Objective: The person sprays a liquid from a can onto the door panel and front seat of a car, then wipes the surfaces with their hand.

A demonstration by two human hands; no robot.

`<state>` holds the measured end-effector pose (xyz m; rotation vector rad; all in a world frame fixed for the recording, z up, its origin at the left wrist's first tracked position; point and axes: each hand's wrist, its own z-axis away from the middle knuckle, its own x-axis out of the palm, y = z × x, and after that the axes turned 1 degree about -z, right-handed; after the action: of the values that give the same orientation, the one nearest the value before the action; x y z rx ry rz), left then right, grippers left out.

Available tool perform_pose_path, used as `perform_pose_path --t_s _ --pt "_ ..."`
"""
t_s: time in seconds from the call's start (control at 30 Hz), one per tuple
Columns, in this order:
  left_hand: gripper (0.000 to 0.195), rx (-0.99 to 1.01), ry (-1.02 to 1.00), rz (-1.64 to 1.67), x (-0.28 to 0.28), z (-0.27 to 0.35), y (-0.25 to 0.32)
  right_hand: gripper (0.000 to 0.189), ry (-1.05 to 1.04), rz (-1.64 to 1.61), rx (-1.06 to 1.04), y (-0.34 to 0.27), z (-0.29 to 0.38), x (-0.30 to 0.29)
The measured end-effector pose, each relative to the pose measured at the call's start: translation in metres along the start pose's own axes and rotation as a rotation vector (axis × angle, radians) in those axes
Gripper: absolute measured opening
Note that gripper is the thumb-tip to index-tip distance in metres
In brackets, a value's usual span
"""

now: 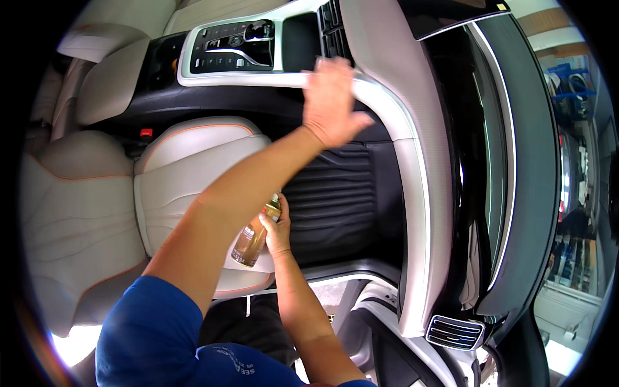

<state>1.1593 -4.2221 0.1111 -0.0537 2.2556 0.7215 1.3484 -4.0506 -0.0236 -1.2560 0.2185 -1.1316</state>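
Observation:
My left hand (333, 104) reaches across the car's cabin, slightly blurred, with its thumb spread to the right. It lies over the pale trim of the centre console (232, 80), beside the lower air vents (333, 31); whether it touches the trim I cannot tell. Nothing shows in that hand. Lower down, my right hand (278, 234) holds a gold-brown aerosol can (250, 242) bearing writing. The can is tilted, its top end towards the dashboard side, above the front edge of the light leather passenger seat (193, 184). My left forearm passes close to its nozzle end.
A ribbed black floor mat (333, 193) fills the footwell. The pale dashboard (430, 203) curves along the right, with a screen (449, 14) at the top and a side air vent (454, 333) near the open door (372, 334). A red buckle (146, 132) sits beside the seat.

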Motion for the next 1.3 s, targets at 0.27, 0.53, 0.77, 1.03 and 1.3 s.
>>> perform_pose_path --t_s 0.27,0.53,0.77,1.03,1.3 --pt "0.088 0.254 -0.486 -0.265 -0.051 -0.025 -0.014 0.065 0.027 -0.003 0.029 -0.017 0.007 0.003" --pt "0.072 0.562 -0.368 -0.96 -0.123 0.097 -0.27 0.067 -0.012 -0.031 0.056 -0.005 0.0 0.003" --pt "0.077 0.465 -0.661 -0.96 -0.164 0.109 -0.272 0.066 -0.044 -0.074 0.104 -0.01 0.001 0.005" --pt "0.072 0.759 -0.939 -0.82 0.006 0.034 -0.139 0.069 -0.045 0.003 0.03 -0.013 0.002 0.003" --pt "0.066 0.58 -0.978 -0.71 0.12 0.044 -0.109 0.071 -0.057 -0.174 0.098 -0.013 0.005 0.009"
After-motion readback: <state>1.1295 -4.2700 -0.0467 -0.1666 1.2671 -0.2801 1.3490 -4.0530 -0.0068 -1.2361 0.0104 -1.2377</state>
